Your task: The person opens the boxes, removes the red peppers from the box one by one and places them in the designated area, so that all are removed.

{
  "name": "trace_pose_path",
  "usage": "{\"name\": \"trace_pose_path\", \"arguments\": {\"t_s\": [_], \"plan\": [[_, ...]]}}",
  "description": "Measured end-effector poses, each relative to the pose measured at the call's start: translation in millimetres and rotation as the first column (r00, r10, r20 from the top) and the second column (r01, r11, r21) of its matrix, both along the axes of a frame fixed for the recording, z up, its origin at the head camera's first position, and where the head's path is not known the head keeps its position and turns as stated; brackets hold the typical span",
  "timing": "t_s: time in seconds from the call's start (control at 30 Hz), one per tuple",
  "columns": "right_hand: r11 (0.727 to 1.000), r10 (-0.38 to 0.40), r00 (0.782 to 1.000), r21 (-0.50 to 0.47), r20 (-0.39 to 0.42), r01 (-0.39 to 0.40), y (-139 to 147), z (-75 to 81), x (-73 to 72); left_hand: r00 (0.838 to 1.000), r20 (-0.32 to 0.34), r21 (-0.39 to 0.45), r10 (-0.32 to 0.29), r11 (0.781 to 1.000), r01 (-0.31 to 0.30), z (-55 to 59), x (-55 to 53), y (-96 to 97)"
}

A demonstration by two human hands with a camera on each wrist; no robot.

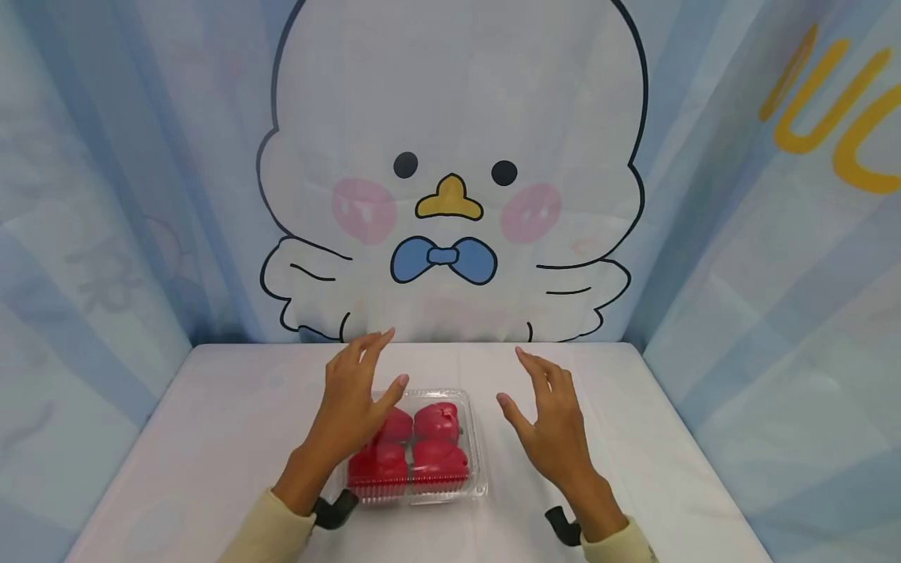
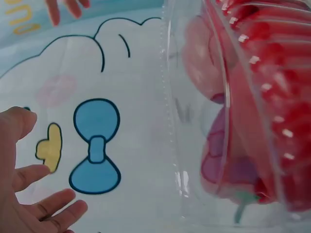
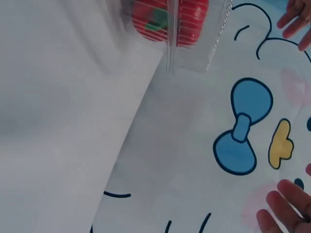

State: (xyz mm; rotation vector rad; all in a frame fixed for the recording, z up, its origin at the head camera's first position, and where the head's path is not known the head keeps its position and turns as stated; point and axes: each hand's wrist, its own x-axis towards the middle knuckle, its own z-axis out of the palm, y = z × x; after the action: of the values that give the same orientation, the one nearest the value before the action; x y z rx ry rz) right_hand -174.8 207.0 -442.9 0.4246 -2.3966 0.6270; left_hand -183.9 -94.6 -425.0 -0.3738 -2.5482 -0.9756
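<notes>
A see-through plastic clamshell box (image 1: 479,463) sits on the table with several red bell peppers (image 1: 439,460) inside. In the left wrist view, the box's ridged wall (image 2: 176,145) looms close on the right, and a green stem (image 2: 240,209) shows through it. My left hand (image 1: 352,407) is held above the box's left part, fingers spread and thumb apart, hiding some of the peppers. To the right of the box, my right hand (image 1: 556,426) is raised with its fingers extended and nothing in its grasp. The right wrist view catches the box's corner (image 3: 194,60) at the top.
The white tabletop (image 1: 232,438) meets a hanging cloth backdrop (image 1: 450,94) with a cartoon chick on it. Pale blue curtains (image 1: 774,313) close in both sides. A black piece (image 1: 336,510) is worn at the left wrist, another (image 1: 563,525) at the right.
</notes>
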Motion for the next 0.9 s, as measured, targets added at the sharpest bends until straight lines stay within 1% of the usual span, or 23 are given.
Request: {"name": "trace_pose_path", "arguments": {"t_s": [0.1,0.17,0.27,0.33,0.43,0.53,0.63,0.77,0.9], "plan": [[0.998,0.030,0.998,-0.048,-0.054,-0.032,-4,-5.9,6.3,1.000,-0.012,0.108,-0.014,0.994,0.015,-6.6,2.3,-9.9],[0.996,0.045,0.996,-0.075,-0.083,-0.051,-8,-8.5,11.2,1.000,-0.001,0.172,-0.020,0.985,0.020,-11.3,4.9,-17.3],[0.991,0.064,0.992,-0.112,-0.107,-0.076,-15,-11.7,18.8,0.999,0.042,0.250,-0.015,0.968,0.004,-19.2,10.5,-28.5],[0.988,0.072,0.991,-0.129,-0.117,-0.087,-20,-14.1,24.0,0.996,0.082,0.296,-0.017,0.955,-0.008,-24.7,15.2,-35.3],[0.981,0.086,0.988,-0.161,-0.128,-0.107,-27,-18.1,31.6,0.989,0.143,0.362,-0.039,0.932,-0.016,-32.8,22.3,-44.9],[0.971,0.106,0.983,-0.197,-0.149,-0.135,-35,-22.5,39.1,0.975,0.208,0.435,-0.075,0.900,-0.024,-40.0,28.8,-53.4],[0.961,0.127,0.976,-0.221,-0.177,-0.166,-41,-27.4,46.2,0.961,0.257,0.492,-0.102,0.870,-0.039,-47.5,33.1,-60.5],[0.946,0.170,0.964,-0.240,-0.204,-0.218,-50,-34.0,55.2,0.943,0.310,0.535,-0.123,0.843,-0.066,-58.2,36.6,-67.5],[0.928,0.221,0.944,-0.245,-0.246,-0.281,-59,-42.2,61.7,0.914,0.371,0.591,-0.165,0.801,-0.095,-69.1,39.7,-73.2]]}}
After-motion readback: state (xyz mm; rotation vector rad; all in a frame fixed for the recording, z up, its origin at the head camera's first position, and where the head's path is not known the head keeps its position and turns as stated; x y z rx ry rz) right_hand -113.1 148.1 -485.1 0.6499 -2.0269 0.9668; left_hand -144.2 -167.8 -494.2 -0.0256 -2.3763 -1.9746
